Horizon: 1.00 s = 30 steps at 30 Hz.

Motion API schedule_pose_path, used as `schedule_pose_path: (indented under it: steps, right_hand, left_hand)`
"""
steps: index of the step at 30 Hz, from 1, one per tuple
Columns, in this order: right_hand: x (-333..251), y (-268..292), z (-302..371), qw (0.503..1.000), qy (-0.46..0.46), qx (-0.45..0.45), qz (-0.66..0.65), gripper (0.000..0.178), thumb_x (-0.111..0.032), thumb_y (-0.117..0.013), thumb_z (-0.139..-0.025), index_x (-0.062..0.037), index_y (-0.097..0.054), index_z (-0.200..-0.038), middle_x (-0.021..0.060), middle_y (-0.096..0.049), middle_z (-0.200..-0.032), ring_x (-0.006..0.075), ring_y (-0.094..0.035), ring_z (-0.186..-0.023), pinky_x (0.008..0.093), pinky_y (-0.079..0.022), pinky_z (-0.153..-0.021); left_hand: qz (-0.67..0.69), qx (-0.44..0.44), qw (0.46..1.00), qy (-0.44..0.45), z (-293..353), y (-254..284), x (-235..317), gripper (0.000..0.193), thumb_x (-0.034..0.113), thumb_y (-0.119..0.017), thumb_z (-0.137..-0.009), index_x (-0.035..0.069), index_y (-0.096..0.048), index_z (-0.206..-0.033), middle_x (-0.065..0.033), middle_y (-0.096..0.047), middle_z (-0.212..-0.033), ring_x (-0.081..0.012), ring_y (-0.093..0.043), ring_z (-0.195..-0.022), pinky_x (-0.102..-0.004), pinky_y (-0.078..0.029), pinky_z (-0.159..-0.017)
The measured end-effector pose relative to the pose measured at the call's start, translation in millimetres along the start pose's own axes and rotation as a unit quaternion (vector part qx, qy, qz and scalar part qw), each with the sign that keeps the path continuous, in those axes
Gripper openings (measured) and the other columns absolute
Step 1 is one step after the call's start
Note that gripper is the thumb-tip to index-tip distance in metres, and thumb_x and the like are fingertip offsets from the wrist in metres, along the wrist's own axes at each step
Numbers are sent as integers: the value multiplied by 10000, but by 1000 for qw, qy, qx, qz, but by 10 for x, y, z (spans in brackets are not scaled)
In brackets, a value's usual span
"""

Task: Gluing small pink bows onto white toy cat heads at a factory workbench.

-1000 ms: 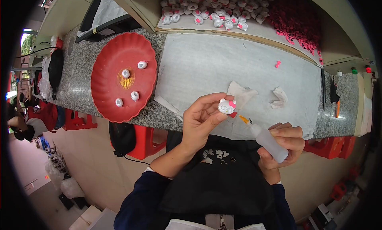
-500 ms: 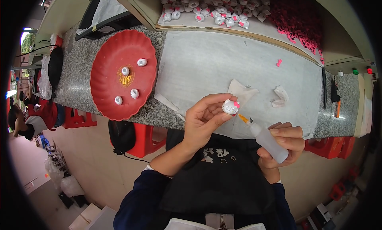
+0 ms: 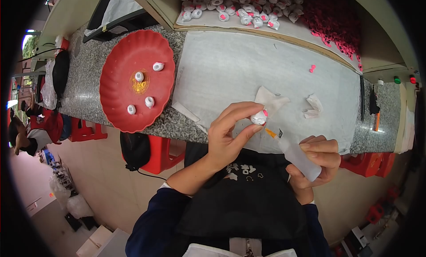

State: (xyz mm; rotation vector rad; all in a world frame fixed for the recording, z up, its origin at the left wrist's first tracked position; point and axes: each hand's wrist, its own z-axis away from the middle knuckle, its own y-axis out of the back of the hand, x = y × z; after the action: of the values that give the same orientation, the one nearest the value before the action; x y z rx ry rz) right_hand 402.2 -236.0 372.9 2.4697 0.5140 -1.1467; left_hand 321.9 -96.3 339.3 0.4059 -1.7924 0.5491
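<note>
The person's left hand [image 3: 227,139] pinches a little white and pink toy head [image 3: 258,118] between its fingers, up above the white paper [image 3: 222,66] on the worktop [image 3: 84,79]. The right hand [image 3: 327,160] has its fingers wrapped around a cloudy white bottle [image 3: 301,161]. Its orange tip [image 3: 270,133] is near the toy head. Four small white pieces [image 3: 149,102] sit on a big red plate [image 3: 117,63].

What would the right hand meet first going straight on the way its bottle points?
Probably the white cat-head piece in the left hand: the right hand aims its orange-tipped squeeze bottle toward it, though depth is unclear.
</note>
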Motion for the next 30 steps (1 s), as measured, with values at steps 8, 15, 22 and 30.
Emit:
schedule_pose_path:
  steps: [8,15,22,30]
  right_hand:
    - [69,-3,-21,1000,0,23,2,434,-286,-733,-594,-73,-416,-800,69,-472,-744,117,-444,-541,228,-399,-497]
    - [53,84,-27,998,-12,33,-45,380,-217,-708,-622,-57,-411,-797,85,-466,-754,125,-446,-578,246,-417,-522]
    - [404,498,-341,981,-152,76,-91,270,-42,-556,-643,-40,-369,-837,94,-431,-810,157,-477,-698,267,-439,-575]
    - [1262,705,-752,935,-92,-176,293,176,10,-529,-687,6,-466,-851,80,-497,-798,191,-529,-739,300,-426,-652]
  left_hand:
    - [35,-31,998,41,-14,21,-6,304,-57,-534,-724,-48,-476,-1023,-155,-491,-1023,-204,-484,-955,-308,-386,-836]
    - [76,-13,995,57,-29,-10,-6,313,-56,-550,-718,-34,-488,-1024,-135,-506,-1013,-175,-508,-915,-271,-436,-787]
    - [156,54,982,86,-65,112,-4,322,-75,-536,-720,-33,-440,-1025,-147,-508,-1022,-166,-509,-928,-257,-401,-811]
    - [148,69,983,82,-48,112,15,314,-63,-538,-722,-28,-447,-1020,-146,-518,-1009,-159,-513,-916,-248,-400,-801]
